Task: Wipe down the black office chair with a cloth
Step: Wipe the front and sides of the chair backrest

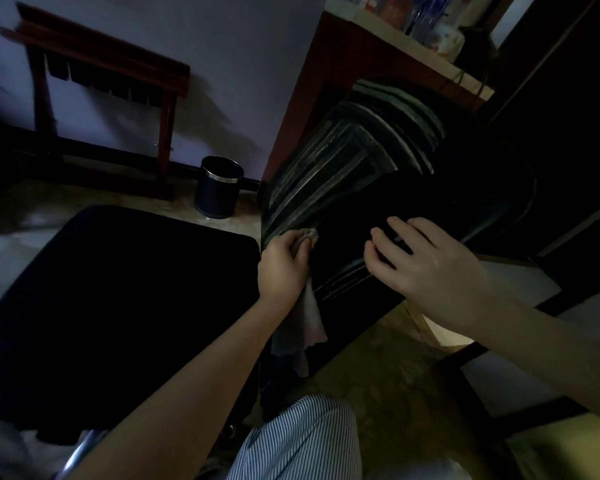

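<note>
The black office chair (440, 199) stood in the middle of the view, in rather weak light. Its flat dark seat (118, 306) filled the lower left part, and its backrest (347, 164), with pale ribs running along it, was on the right of the seat.

The left hand (283, 268) was at the lower left edge of the backrest, close to the corner of the seat. Its fingers were curled around a light cloth (309, 320) and pressed it against the ribbed surface. A small part of the cloth showed above the fingers, and the rest hung down loosely under the wrist.

The right hand (426, 263) lay flat on the dark part of the backrest, just beside the left one but not touching it. Its fingers were straight and a little spread, and it held nothing.

Behind the chair a round black waste bin (219, 192) with a shiny metal ring near its top stood on the floor (388, 368) at the foot of the pale wall (243, 53). To the left of it a dark red wooden rack (101, 71) stood against the same wall. On the right of the bin there was a brown bench (326, 84) with a light top, and some small things stood on it, too blurred to tell what they were.

At the bottom of the view a knee in striped trousers (302, 441) was seen, between the two forearms.
</note>
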Demonstrator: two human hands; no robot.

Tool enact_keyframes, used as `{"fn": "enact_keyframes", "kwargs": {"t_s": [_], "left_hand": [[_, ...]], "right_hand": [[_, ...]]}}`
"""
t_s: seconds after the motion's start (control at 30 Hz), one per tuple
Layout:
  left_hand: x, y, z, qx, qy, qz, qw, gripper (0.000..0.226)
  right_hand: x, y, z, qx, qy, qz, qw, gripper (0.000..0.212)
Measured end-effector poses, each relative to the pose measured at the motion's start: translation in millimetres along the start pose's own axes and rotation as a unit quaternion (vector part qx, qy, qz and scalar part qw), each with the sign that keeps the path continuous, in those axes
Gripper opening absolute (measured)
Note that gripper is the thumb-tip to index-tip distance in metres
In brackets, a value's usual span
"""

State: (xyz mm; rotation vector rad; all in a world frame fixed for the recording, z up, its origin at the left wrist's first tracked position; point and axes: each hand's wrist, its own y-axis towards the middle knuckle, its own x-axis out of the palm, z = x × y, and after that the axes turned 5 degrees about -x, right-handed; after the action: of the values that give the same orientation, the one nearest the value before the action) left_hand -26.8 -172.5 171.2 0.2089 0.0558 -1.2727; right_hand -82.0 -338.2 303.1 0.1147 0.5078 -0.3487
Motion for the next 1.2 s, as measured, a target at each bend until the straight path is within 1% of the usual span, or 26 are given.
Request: {"fn": "enact_keyframes", "kwargs": {"t_s": [0.13,0.27,0.37,0.53,0.63,0.7,0.8,0.93,1.07,1.2], "left_hand": [[-6.8,-13.8,-13.1,-0.026,0.0,0.002,1.0,0.019],[-14.8,-38.5,-13.7,-0.012,0.007,0.016,1.0,0.018],[-17.9,-47.7,2.6,0.03,-0.018,0.017,0.999,0.019],[1.7,-27.5,57.1,0.171,-0.046,-0.015,0.984,0.023],[14.9,-8.5,69.6,0.187,-0.045,-0.002,0.981,0.021],[19.1,1.5,66.4,0.187,-0.045,0.004,0.981,0.021],[21.4,18.2,54.7,0.154,-0.037,0.004,0.987,0.022],[21.5,33.9,25.9,0.095,-0.019,0.0,0.995,0.019],[13.1,28.5,-4.1,0.034,0.014,-0.001,0.999,0.018],[5.4,18.2,-27.4,-0.014,0.018,-0.011,1.0,0.019]], "right_hand": [[2.0,0.0,-0.6,0.006,0.0,0.006,1.0,0.03],[3.0,-0.7,-0.4,0.008,0.003,0.006,1.0,0.03],[2.3,0.7,0.0,0.003,0.003,-0.001,1.0,0.024],[-3.7,2.3,1.7,-0.003,0.015,-0.014,1.0,0.026],[-0.9,1.8,0.0,0.009,0.025,-0.013,1.0,0.037],[1.4,1.4,-1.6,0.013,0.023,-0.013,1.0,0.039],[1.0,1.4,-1.9,0.012,0.007,-0.002,1.0,0.032],[1.8,0.7,-3.6,0.02,-0.005,0.004,1.0,0.03],[1.6,1.7,-3.6,0.012,-0.013,0.004,1.0,0.028],[4.8,1.8,-4.3,0.016,-0.036,0.007,0.999,0.026]]}}
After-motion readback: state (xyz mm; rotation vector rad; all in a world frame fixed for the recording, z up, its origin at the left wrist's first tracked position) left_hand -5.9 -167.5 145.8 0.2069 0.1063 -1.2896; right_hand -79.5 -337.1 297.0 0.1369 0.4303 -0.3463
